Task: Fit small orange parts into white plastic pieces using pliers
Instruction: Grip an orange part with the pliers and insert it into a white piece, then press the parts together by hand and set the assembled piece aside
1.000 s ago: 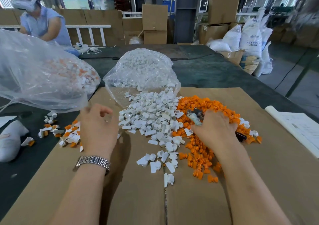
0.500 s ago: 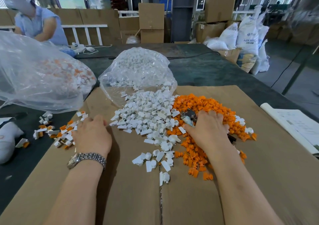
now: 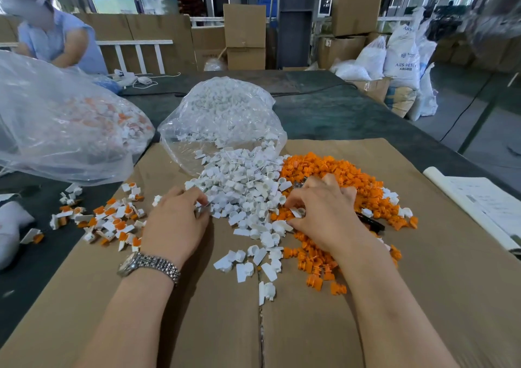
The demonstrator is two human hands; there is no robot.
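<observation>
A heap of white plastic pieces [image 3: 242,184] spills from a clear bag onto the cardboard [image 3: 439,288]. Right beside it lies a heap of small orange parts [image 3: 324,164]. My left hand [image 3: 174,224] sits at the white heap's left edge, thumb and fingers curled, pinching a white piece. My right hand [image 3: 324,212] rests where the two heaps meet and grips the pliers [image 3: 370,223]. Their black handle sticks out to the right, and the jaws are mostly hidden under the fingers. Its fingertips also pinch a white piece [image 3: 299,212].
Fitted white-and-orange pieces [image 3: 112,218] lie scattered at the left. A big clear bag [image 3: 56,130] holds more of them. The white parts' bag [image 3: 222,111] stands behind the heaps. Papers [image 3: 485,204] lie at the right. Another person [image 3: 56,40] works at the far left.
My left hand has moved right from the fitted pieces to the white heap's edge. My right hand has shifted left, its fingers now closing on a white piece.
</observation>
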